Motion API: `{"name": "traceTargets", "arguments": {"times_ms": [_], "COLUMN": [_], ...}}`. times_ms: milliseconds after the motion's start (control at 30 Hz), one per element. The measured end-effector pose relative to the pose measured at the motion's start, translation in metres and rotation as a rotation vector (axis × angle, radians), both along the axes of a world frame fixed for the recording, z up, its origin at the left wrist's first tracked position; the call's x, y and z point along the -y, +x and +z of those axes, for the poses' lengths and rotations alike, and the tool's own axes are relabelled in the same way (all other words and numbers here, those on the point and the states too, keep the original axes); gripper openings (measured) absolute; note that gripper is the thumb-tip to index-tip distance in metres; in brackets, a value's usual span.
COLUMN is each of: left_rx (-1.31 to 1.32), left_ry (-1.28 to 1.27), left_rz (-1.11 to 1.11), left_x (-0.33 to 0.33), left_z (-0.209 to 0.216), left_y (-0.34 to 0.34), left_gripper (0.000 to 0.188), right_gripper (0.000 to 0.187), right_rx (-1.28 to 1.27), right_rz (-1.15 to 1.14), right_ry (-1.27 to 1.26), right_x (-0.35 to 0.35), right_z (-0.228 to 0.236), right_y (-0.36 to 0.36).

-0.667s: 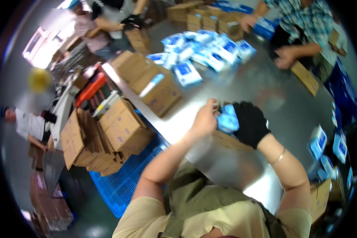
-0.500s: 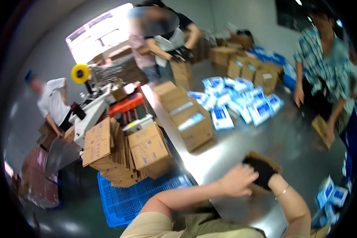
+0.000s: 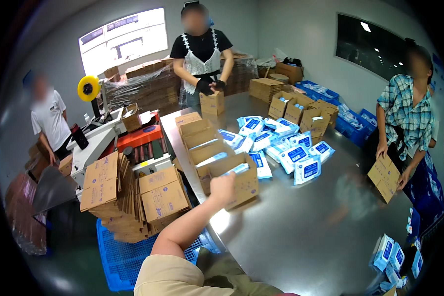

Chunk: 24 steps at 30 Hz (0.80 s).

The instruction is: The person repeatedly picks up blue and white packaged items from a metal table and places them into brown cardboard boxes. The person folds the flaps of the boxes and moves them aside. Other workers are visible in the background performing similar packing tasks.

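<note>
Head view: left hand at open carton, grip hidden, can't tell if pinching; right hand unseen

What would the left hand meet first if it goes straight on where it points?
Probably the pack in the nearest open box: it shows right at the left hand, perhaps touching; the depth is unclear.

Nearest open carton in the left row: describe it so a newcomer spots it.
On the big metal table, follow the row of open brown cartons along the left edge. Stop at the nearest carton: alone in that row, it has the person's bare left hand at it.
</note>
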<state>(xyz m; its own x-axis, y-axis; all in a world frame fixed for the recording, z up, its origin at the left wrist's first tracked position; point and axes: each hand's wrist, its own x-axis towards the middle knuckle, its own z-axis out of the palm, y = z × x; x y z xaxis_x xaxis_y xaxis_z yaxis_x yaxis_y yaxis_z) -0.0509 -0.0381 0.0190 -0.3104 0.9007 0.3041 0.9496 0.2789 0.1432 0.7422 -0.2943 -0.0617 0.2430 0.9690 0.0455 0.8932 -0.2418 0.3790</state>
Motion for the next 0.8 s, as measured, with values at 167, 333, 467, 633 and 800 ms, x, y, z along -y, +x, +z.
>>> {"name": "traceTargets", "arguments": {"times_ms": [167, 333, 467, 633, 800], "left_rx": [-0.032, -0.154, -0.108, 0.254, 0.719], "left_ry": [-0.048, 0.076, 0.487, 0.49, 0.028], "left_rz": [0.12, 0.076, -0.174, -0.764, -1.528], "left_x": [-0.017, -0.021, -0.041, -0.032, 0.019], "left_z": [0.001, -0.008, -0.003, -0.008, 0.003], "left_y": [-0.034, -0.034, 0.051, 0.189, 0.402], "left_gripper": [0.032, 0.045, 0.053, 0.051, 0.063], "right_gripper": [0.092, 0.047, 0.045, 0.057, 0.072], "right_rx": [-0.224, -0.306, -0.339, -0.399, -0.68], "right_rz": [0.003, 0.024, -0.064, 0.092, -0.762], "right_ry": [-0.117, 0.051, 0.156, 0.585, 0.579], "right_x": [-0.049, -0.046, -0.006, -0.022, 0.065], "right_z": [0.076, 0.097, 0.105, 0.126, 0.092], "right_y": [-0.094, -0.131, -0.134, -0.147, -0.084]}}
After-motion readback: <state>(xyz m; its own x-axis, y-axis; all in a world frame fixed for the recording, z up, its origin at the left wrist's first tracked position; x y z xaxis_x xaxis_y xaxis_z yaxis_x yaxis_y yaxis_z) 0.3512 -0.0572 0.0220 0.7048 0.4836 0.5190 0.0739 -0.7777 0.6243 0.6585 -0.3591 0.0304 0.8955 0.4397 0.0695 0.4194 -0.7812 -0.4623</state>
